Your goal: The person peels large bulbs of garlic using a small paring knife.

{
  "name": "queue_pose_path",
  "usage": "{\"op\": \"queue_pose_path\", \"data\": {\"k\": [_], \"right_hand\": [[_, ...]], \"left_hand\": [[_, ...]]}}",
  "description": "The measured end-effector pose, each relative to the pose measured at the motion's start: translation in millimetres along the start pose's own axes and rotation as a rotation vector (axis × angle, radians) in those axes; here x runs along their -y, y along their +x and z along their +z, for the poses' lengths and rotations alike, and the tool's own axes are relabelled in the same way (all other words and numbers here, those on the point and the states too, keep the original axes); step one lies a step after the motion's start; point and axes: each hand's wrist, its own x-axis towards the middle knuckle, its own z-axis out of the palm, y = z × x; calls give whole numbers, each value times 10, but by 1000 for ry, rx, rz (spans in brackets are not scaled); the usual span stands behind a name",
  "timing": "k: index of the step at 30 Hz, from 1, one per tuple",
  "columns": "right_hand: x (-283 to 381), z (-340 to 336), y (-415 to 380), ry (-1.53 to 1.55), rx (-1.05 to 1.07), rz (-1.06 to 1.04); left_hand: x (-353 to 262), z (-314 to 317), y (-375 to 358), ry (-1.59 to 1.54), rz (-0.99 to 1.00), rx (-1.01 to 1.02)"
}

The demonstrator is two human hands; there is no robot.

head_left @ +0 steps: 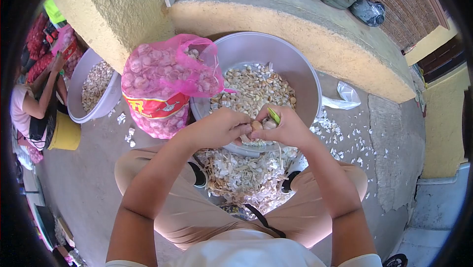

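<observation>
Over the near rim of a large grey-lilac basin (308, 70), my left hand (221, 126) and my right hand (286, 128) meet, fingers closed. Pinched between them is garlic (269, 124), partly hidden by the fingers. A narrow yellow-green object (274, 115), like a small knife's handle, sticks out of my right hand; the rest of it is hidden. Many loose garlic cloves (253, 87) lie in the basin below. To the left of the basin stands a pink mesh sack (157, 75) filled with whole garlic bulbs.
Garlic skins (236, 173) are heaped between my feet, and more scraps litter the floor to the right. At the left, a person (37, 99) sits by another basin (81, 114) with a yellow bucket (65, 133). A low concrete ledge (295, 28) runs behind; a plastic bag (343, 97) lies beside it.
</observation>
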Motion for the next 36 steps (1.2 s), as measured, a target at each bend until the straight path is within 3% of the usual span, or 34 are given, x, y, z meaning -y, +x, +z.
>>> {"op": "queue_pose_path", "data": {"k": [4,8,11,14,17,22,36], "right_hand": [[-106,-27,15,-26,6,-82],[-72,-69,0,-12,16,-23],[-14,-38,2,-98,-48,54],[37,-6,-1,-103,-142,101],[19,35,-10,-124,-190,65],[9,51,-23,120,-214,122],[20,3,-75,145,-112,100]], "left_hand": [[-34,-13,-9,-53,30,8],[21,-6,9,-39,78,7],[25,6,58,109,40,-85],[-121,60,76,4,-73,-225],[-54,90,130,170,29,-270],[9,74,150,206,96,-214],[-43,63,78,180,127,-131]]}}
